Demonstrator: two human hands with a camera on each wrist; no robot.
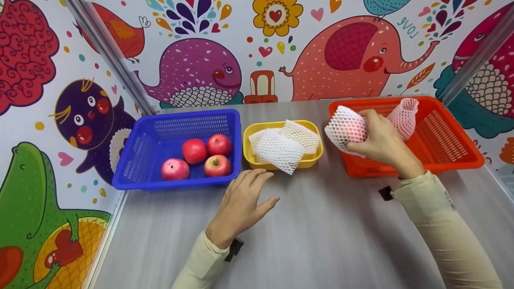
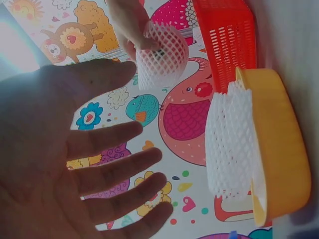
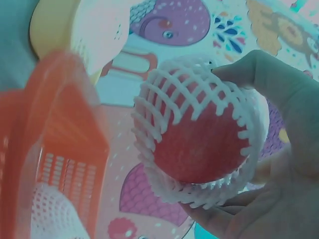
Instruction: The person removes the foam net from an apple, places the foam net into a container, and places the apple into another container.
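My right hand (image 1: 379,138) grips an apple (image 3: 202,144) wrapped in a white foam net (image 1: 345,128), held over the left edge of the red basket (image 1: 453,160). In the right wrist view the apple's red skin shows through the net's open end. Inside the red basket stands another netted fruit (image 1: 404,118), pinkish through its mesh. My left hand (image 1: 245,200) hovers over the table with fingers spread, holding nothing, just in front of the yellow basket (image 1: 251,160). White foam nets (image 1: 277,148) lie in that yellow basket, one hanging over its front rim.
At the left stands a blue basket (image 1: 136,160) with several bare red apples (image 1: 194,150) in it. The three baskets line up along the back of the grey table (image 1: 305,224). Behind them rises a wall (image 1: 273,56) with cartoon animals, and another closes the left side.
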